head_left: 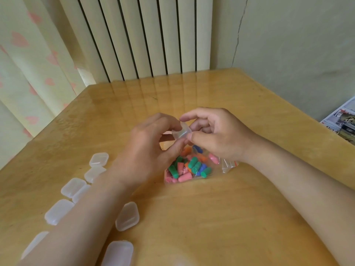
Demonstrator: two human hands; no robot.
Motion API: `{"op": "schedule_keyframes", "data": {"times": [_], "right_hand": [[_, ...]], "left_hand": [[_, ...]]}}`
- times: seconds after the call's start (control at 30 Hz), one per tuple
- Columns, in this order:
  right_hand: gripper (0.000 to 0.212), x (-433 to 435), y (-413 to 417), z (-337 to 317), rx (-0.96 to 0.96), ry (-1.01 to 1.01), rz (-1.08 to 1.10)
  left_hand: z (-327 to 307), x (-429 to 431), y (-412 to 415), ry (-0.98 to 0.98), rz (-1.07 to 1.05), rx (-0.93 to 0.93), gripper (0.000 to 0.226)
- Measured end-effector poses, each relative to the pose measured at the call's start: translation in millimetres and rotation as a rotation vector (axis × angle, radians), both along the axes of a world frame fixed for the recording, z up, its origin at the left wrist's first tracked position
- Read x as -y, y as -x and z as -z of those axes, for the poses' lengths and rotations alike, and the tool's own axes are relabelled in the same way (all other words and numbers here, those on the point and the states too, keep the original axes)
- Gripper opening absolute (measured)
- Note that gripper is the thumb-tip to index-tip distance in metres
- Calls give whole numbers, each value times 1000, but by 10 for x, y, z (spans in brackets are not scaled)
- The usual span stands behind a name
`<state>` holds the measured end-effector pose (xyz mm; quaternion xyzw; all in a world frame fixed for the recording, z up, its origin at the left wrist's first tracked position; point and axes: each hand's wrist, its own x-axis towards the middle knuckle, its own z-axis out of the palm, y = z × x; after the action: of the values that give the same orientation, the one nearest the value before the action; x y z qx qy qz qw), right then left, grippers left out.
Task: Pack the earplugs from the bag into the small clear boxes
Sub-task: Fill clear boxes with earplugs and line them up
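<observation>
Table (pixel 240 208); clear box (pixel 180 133) pinched by left hand (pixel 148 150) and right hand (pixel 217 135) over earplug bag (pixel 192 168).

a glossy wooden table (pixel 221 208), a ribbed radiator (pixel 146 35), a heart-print curtain (pixel 28 64), printed papers (pixel 342 121) at right.

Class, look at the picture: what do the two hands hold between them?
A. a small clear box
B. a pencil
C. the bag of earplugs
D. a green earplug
A: the left hand and the right hand both pinch the small clear box, above the bag.
</observation>
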<state>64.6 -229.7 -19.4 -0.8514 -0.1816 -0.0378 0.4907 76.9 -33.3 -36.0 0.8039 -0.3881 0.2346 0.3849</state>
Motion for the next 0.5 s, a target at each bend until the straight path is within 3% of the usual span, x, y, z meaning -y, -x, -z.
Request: {"op": "schedule_keyframes", "data": {"times": [0.17,0.5], "right_hand": [[40,-13,15,-16,-48,-77,11],[24,-135,51,-46,-97,-240,72]], "left_hand": [[19,20,-7,61,25,1,23],[31,94,31,212,-69,-80,16]]}}
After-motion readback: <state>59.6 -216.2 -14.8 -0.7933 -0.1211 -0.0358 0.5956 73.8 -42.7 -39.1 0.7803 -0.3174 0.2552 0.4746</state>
